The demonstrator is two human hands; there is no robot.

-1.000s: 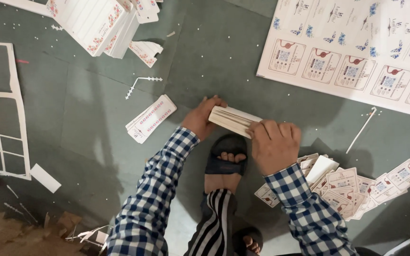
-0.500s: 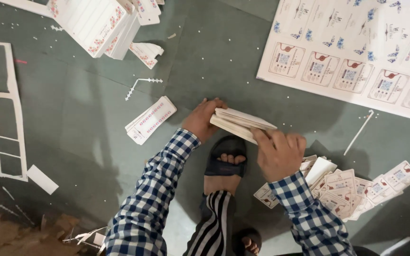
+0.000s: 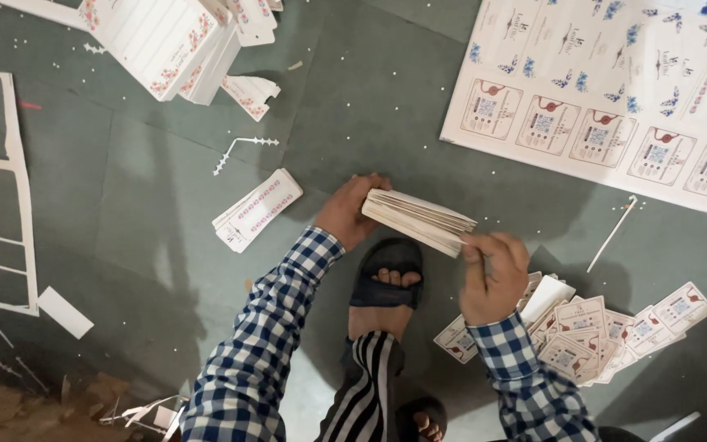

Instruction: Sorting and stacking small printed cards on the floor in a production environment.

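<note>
Your left hand [image 3: 345,214] and right hand [image 3: 493,274] pinch opposite ends of the card stack [image 3: 417,219], keeping its edges squared above the floor [image 3: 157,213].

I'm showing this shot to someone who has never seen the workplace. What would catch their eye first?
First, the thick stack of cards at the centre, gripped at its ends by the left hand and the right hand above a sandalled foot. Next, the big printed sheet spread at the upper right of the grey floor, and the loose cards fanned out at the lower right.
</note>
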